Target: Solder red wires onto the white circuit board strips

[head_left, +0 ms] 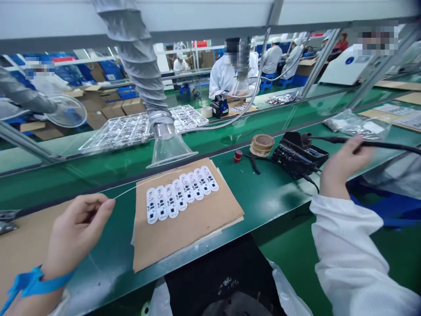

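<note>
My left hand [77, 230], a blue band on its wrist, pinches a thin pale wire that looks like solder wire [126, 190] between thumb and forefinger. The wire runs right, over the far part of a cardboard sheet [187, 237]. On that sheet lies a slanted row of several white, round-ended circuit boards [179, 193] with small dark parts. Off to the right, my right hand [345, 164] is closed around a black soldering iron [332, 139]. The iron's front end is at the black soldering stand [291, 153]; its tip is hidden there.
A clear fume hood [173, 147] on a grey hose hangs just beyond the boards. Near the stand are a tape roll [262, 145], pliers [254, 163] and a small red bundle [237, 156]. Trays of parts [121, 129] stand across the green bench, where co-workers sit.
</note>
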A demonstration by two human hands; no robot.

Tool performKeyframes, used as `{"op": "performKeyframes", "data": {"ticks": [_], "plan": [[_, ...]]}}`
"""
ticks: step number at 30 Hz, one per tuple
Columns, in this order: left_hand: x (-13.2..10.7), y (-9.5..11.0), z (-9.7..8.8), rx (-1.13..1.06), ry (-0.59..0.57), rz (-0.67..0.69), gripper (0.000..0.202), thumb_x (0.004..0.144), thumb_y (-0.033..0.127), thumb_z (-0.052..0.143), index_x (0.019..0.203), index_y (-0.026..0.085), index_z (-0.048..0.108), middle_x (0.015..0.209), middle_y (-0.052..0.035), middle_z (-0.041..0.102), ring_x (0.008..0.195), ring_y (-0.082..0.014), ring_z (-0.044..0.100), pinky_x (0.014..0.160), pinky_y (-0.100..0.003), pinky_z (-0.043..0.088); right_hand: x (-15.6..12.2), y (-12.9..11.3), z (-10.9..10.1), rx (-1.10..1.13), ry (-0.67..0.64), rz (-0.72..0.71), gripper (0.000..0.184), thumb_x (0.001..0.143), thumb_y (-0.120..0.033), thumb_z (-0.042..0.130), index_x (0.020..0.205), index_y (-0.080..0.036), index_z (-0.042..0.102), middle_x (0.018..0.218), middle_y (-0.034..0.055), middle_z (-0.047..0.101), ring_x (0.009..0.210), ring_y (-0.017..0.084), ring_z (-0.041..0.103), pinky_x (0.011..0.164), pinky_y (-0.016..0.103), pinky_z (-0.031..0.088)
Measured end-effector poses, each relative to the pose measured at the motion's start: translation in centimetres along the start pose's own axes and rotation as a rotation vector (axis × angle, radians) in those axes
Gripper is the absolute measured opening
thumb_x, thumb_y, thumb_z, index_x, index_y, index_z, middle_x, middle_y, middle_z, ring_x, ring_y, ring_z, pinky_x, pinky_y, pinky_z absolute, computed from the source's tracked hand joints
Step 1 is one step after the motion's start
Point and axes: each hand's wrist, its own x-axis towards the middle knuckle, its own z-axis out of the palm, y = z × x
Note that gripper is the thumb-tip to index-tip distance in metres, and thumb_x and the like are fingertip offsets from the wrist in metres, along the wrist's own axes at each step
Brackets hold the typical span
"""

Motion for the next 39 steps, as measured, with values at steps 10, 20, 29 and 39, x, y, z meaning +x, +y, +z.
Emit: {"op": "performKeyframes", "data": {"ticks": [10, 20, 29, 39], "plan": [[1.9, 0.2, 9.2, -0.079, -0.137, 0.067, 0.022, 0.098, 0.038, 0.061, 0.086, 0.02, 0.062, 0.064, 0.0051, 0.049, 0.059, -0.0124, 0.047, 0.057, -0.025, 0.041, -17.4, -8.2, 2.4, 0.551, -0.968, 0.12, 0.043, 0.095, -0.064, 0.072, 0.106, -0.022, 0.068, 0.082, 0.0014, 0.07, 0.071, 0.019, 0.072, 0.073, 0.036, 0.061], [4.9, 1.3, 15.1, -0.156, -0.244, 0.211, 0.018, 0.098, 0.028, 0.062, 0.082, 0.02, 0.061, 0.06, 0.0089, 0.04, 0.051, -0.0099, 0.043, 0.054, -0.024, 0.034, -20.5, -7.0, 5.3, 0.497, -1.11, 0.122, 0.044, 0.1, -0.064, 0.067, 0.083, -0.026, 0.053, 0.058, -0.0042, 0.06, 0.05, 0.015, 0.057, 0.053, 0.029, 0.046], [3.9, -0.8, 15.1, -0.168, -0.26, 0.193, 0.016, 0.098, 0.024, 0.069, 0.084, 0.021, 0.062, 0.059, 0.0103, 0.034, 0.05, -0.0089, 0.044, 0.056, -0.025, 0.036, -21.0, -6.5, 5.0, 0.526, -1.205, 0.2, 0.036, 0.1, -0.053, 0.072, 0.083, -0.025, 0.057, 0.063, -0.0033, 0.056, 0.051, 0.013, 0.051, 0.05, 0.028, 0.038], [4.1, -0.4, 14.8, -0.135, -0.262, 0.127, 0.025, 0.096, 0.034, 0.068, 0.078, 0.024, 0.054, 0.055, 0.0089, 0.035, 0.051, -0.0124, 0.039, 0.057, -0.028, 0.036, -21.3, -5.8, 4.8, 0.463, -1.285, 0.147, 0.03, 0.103, -0.05, 0.068, 0.088, -0.026, 0.059, 0.073, -0.0009, 0.057, 0.056, 0.015, 0.052, 0.052, 0.032, 0.039]]}}
